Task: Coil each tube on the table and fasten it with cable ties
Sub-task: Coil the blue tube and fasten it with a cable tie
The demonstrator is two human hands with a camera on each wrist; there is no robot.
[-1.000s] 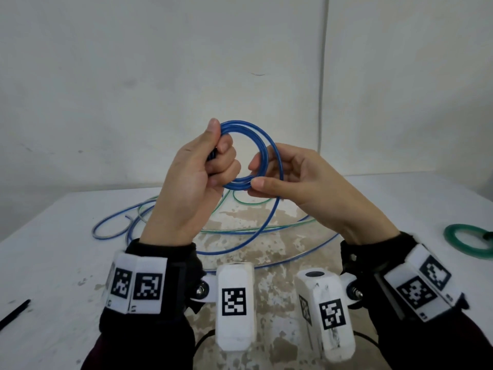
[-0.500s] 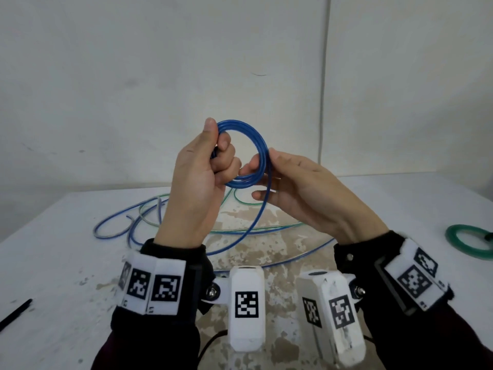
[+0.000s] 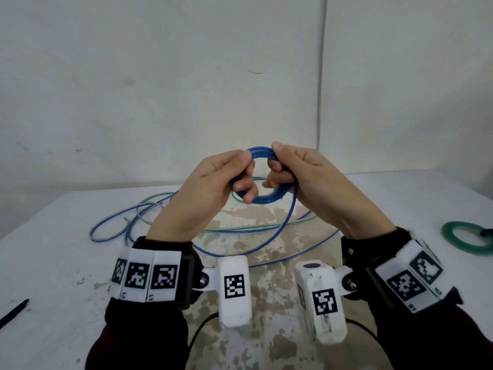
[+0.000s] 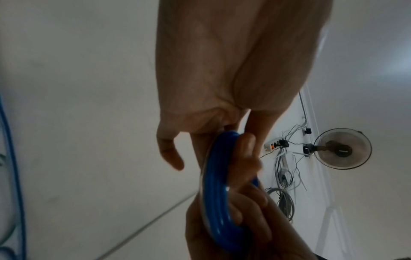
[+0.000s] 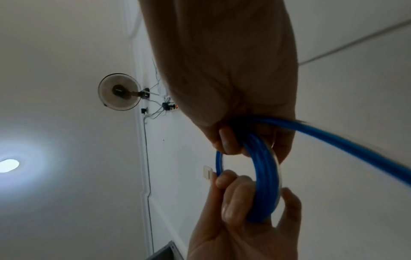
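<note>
Coiling in progress: small multi-turn coil of thin blue plastic tube point(image 3: 262, 200) held in air above white stained tabletop point(image 3: 53, 263). Left hand point(image 3: 210, 188) fingers curled round coil's left side; right hand point(image 3: 306, 180) grips right side. Long uncoiled blue tail point(image 3: 286, 222) hangs to tabletop, tangled with loose thin green tube point(image 3: 240, 229). No tie on blue coil. Finished green coil point(image 3: 465, 237) far right. Judgement: roughly one tube done, blue mid-way, loose green pending.
</note>
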